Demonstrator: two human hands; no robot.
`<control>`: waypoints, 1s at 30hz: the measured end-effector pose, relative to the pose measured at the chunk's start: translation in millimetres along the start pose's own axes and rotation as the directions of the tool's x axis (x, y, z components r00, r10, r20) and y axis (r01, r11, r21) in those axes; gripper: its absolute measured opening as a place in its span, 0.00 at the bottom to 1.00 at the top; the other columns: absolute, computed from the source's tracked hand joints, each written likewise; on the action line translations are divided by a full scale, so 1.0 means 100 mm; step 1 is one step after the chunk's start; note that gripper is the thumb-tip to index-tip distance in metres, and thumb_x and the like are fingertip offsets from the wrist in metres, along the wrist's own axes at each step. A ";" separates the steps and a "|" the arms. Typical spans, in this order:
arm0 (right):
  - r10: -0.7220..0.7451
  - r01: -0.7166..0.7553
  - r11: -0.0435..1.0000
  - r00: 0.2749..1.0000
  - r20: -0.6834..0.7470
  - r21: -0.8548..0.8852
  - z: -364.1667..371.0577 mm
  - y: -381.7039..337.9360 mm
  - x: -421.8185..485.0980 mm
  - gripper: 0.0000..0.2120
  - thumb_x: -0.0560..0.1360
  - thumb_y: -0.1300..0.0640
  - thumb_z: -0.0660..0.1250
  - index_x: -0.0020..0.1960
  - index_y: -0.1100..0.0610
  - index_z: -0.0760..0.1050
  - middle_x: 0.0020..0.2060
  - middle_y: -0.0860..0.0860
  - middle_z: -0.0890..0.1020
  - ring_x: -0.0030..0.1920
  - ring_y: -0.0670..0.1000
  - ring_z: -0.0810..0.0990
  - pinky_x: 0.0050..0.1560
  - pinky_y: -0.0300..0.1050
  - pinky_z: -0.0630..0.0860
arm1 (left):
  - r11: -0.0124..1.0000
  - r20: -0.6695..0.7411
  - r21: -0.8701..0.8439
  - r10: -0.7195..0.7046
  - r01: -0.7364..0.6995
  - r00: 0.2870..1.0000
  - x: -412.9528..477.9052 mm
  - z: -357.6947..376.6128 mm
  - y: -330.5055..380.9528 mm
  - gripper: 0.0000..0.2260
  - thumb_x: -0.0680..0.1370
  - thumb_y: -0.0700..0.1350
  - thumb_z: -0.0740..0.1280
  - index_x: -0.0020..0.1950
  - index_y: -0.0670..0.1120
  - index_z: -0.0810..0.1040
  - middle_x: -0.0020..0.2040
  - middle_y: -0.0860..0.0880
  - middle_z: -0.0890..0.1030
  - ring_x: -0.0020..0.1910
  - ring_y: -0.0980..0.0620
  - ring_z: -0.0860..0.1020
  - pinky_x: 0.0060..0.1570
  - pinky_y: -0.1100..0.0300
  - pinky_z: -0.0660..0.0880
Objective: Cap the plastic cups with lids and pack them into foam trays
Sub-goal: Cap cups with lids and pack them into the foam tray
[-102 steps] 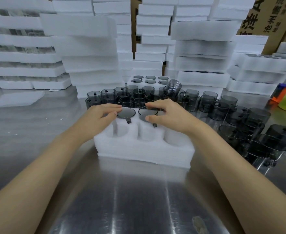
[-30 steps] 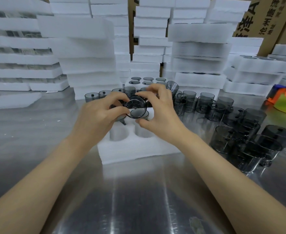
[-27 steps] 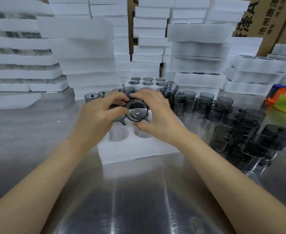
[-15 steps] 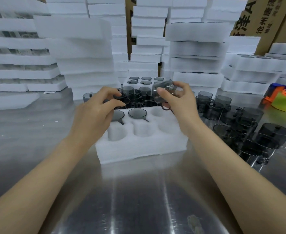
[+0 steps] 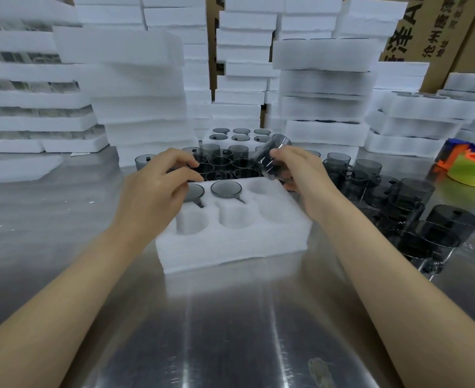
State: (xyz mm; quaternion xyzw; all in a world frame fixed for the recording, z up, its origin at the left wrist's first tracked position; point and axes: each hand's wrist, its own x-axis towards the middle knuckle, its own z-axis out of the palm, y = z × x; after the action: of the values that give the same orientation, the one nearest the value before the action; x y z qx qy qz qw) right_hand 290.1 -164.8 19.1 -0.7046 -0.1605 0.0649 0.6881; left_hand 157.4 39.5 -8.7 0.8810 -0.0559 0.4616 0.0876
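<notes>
A white foam tray lies at the centre of the steel table. Two capped smoky cups sit in its back row, one at the left and one in the middle. The other pockets are empty. My right hand grips a tilted smoky cup above the tray's back right corner. My left hand hovers over the back left pocket. Its fingers curl loosely toward the open cups behind the tray, and I see nothing held in them.
Several loose dark cups crowd the table to the right. A filled foam tray stands behind the open cups. Tall stacks of foam trays wall off the back. A green and orange tape roll lies far right.
A second ago both hands held one cup together over the tray. They have since parted: my right hand went back right and took the tilted cup, and my left hand reached toward the cups behind.
</notes>
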 end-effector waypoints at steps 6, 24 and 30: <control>-0.159 0.200 0.898 0.978 0.133 -0.393 0.01 0.10 -0.01 0.03 0.71 0.57 0.71 0.44 0.51 0.81 0.36 0.43 0.80 0.35 0.39 0.75 0.34 0.26 0.68 | 1.000 0.001 0.002 0.007 -0.007 1.000 0.00 0.00 0.00 0.14 0.70 0.27 0.66 0.45 0.44 0.84 0.51 0.50 0.81 0.48 0.55 0.74 0.31 0.51 0.75; -0.222 0.471 0.499 0.881 0.419 -0.727 0.05 0.18 -0.01 0.25 0.81 0.49 0.58 0.76 0.50 0.59 0.76 0.46 0.60 0.74 0.49 0.59 0.73 0.48 0.58 | 1.000 -0.089 -0.012 -0.002 0.001 0.996 -0.01 0.04 -0.03 0.14 0.71 0.29 0.63 0.47 0.43 0.83 0.50 0.50 0.81 0.44 0.52 0.76 0.30 0.50 0.75; -0.056 0.400 0.545 0.894 0.444 -0.737 0.02 0.17 0.01 0.27 0.82 0.46 0.55 0.78 0.49 0.52 0.77 0.42 0.52 0.76 0.49 0.54 0.75 0.48 0.52 | 0.934 -0.279 -0.264 -0.312 0.240 0.908 -0.04 0.10 -0.12 0.14 0.76 0.35 0.58 0.55 0.46 0.79 0.50 0.55 0.77 0.43 0.55 0.77 0.37 0.63 0.70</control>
State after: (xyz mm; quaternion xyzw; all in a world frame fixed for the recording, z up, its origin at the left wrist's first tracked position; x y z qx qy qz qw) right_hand 292.6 -162.8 2.6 -0.8867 -0.3903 0.0229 0.2467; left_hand 164.9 49.3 -18.5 0.7788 0.0330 0.5703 0.2589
